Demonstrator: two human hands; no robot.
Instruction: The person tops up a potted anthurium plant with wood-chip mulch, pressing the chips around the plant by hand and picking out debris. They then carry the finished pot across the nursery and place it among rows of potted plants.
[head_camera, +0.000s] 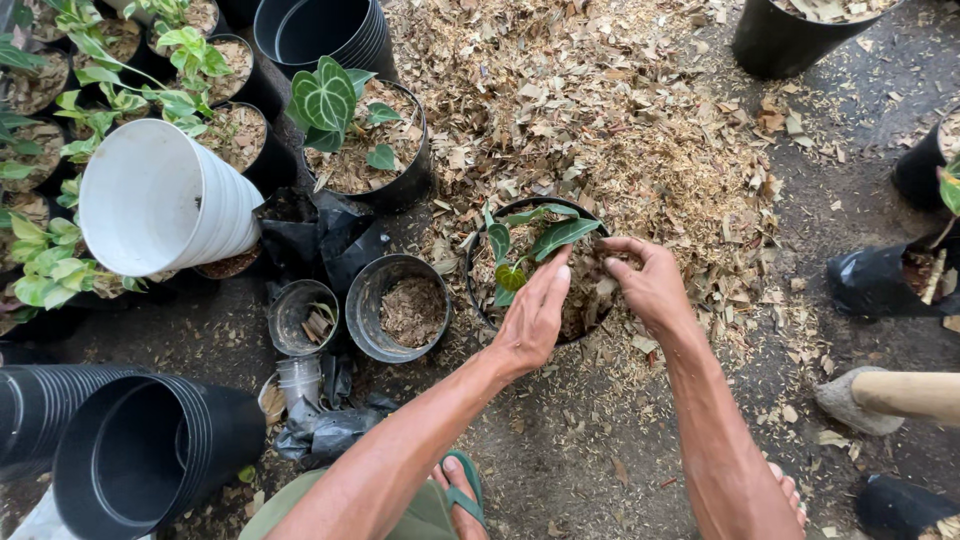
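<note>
Head view: your left hand (530, 318) steadies the seedling (520, 250), fingers flat and empty; your right hand (650, 285), fingers curled on mulch (600, 120), packs the black pot (480, 300). Next, firm gently.

Dirt ground (600, 450): leaf-chip mulch pile (600, 110), black pots (150, 450), white pots (165, 195).

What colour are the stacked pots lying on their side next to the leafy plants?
White stacked pots, clearest in the head view.
</note>
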